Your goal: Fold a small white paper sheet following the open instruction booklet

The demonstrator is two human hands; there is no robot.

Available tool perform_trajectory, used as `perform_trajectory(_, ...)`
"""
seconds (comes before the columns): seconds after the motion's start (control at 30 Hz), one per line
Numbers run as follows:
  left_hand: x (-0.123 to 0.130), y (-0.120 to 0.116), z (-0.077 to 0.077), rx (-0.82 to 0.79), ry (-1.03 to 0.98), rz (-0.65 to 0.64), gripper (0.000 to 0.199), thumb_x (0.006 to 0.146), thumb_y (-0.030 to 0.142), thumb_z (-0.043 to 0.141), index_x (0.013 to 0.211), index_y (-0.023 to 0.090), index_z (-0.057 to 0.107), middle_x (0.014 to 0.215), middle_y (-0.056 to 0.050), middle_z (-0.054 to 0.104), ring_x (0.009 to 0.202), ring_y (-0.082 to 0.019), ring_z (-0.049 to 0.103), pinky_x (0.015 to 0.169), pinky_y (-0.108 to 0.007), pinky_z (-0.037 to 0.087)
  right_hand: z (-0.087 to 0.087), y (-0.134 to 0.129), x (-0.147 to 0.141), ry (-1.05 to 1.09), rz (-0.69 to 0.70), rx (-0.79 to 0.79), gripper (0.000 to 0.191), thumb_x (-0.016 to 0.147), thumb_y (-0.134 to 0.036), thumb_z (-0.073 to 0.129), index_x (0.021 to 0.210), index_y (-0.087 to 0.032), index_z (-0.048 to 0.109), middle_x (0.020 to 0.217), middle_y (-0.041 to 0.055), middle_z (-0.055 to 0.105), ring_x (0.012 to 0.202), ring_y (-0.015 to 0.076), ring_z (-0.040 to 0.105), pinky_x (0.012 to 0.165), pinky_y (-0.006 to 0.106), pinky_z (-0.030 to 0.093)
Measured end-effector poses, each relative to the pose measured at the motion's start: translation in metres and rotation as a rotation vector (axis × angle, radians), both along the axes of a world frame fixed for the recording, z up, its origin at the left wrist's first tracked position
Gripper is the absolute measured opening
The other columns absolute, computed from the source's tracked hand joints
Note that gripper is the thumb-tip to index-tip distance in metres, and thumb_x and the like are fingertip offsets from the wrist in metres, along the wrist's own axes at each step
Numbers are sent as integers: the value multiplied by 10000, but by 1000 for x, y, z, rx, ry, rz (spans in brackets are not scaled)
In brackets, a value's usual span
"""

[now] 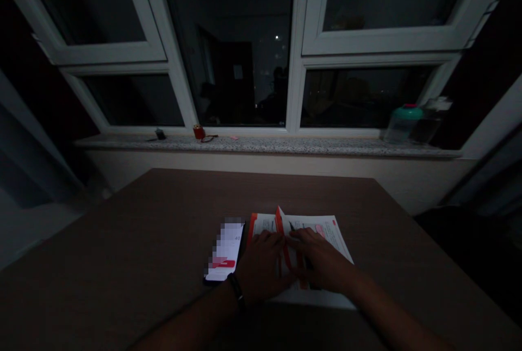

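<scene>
An open book or booklet (340,242) with white and orange printed pages lies on the dark brown table (183,199). Near its middle a narrow page part or flap (279,217) stands up. My left hand (265,267) rests on the left page, its fingertips by the raised part. From the right, my right hand (320,258) reaches over the pages, fingertips close to the same raised part. What the fingers pinch, if anything, is too dark to make out. Left of the book lies a phone (228,245) with its screen lit. A black band circles my left wrist.
Beyond the table runs a speckled windowsill (261,144). On it stand a bottle with a green top (403,123), another clear bottle (430,120), a small red-orange container (198,132) and a small dark object (160,133). Curtains hang at the left.
</scene>
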State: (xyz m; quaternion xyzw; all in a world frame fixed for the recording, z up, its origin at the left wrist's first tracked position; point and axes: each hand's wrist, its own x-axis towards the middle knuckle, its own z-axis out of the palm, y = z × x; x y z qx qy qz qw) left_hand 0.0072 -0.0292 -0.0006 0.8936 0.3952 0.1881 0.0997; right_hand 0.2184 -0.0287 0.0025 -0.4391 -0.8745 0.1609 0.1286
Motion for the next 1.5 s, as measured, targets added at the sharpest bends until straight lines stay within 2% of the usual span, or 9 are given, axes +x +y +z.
perform_trajectory(0.1, -1, -1, 1, -2, 5, -11, 674, 768, 585, 730, 1288, 201, 539, 1259, -104, 570, 1121, -322, 497, 979, -473, 403, -1, 2, 4, 0, 37, 5, 801, 759, -384, 740, 1475, -246, 411, 1398, 132, 484, 1261, 329, 414, 1077, 478, 321)
perform_trajectory(0.17, -1, -1, 0, 3, 11, -13, 650, 807, 577, 703, 1300, 192, 527, 1279, -106, 564, 1147, -320, 484, 991, -471, 398, 0, 2, 6, 10, 56, 8, 746, 804, -395, 705, 1475, -259, 410, 1403, 122, 485, 1266, 321, 413, 1083, 474, 312)
perform_trajectory(0.3, 0, -1, -4, 23, 49, 16, 458, 930, 415, 611, 1312, 183, 511, 1313, -88, 553, 1168, -296, 471, 1003, -453, 400, 3, 2, 7, 25, 46, 9, 525, 937, -301, 528, 1455, -297, 439, 1374, 102, 513, 1245, 295, 436, 1070, 478, 317)
perform_trajectory(0.57, 1, 3, -9, 20, 66, 45, 375, 919, 219, 580, 1290, 183, 529, 1308, -79, 556, 1176, -282, 462, 1013, -446, 402, 2, 4, 1, 35, 4, 14, 500, 935, -205, 505, 1425, -304, 480, 1322, 87, 543, 1198, 275, 454, 1037, 454, 333)
perform_trajectory(0.7, -1, 4, -8, 8, 30, 32, 364, 907, 218, 599, 1267, 193, 549, 1258, -69, 580, 1146, -272, 477, 1011, -440, 403, -2, 5, -2, 48, -34, 37, 441, 953, -220, 496, 1386, -298, 526, 1253, 76, 577, 1150, 258, 470, 1014, 429, 344)
perform_trajectory(0.9, -1, 3, -5, 14, 5, 24, 385, 880, 264, 642, 1250, 191, 563, 1244, -72, 585, 1142, -278, 476, 1009, -441, 402, -6, 6, -4, 47, -47, 57, 500, 896, -203, 581, 1380, -314, 530, 1252, 66, 576, 1141, 270, 458, 996, 428, 350)
perform_trajectory(1.5, 3, 10, -8, 56, 122, 46, 263, 983, 140, 465, 1212, 193, 584, 1201, -55, 603, 1083, -249, 494, 954, -406, 430, 1, 2, -7, 25, -55, 58, 455, 915, -177, 537, 1355, -293, 555, 1232, 76, 586, 1120, 268, 466, 991, 435, 363)
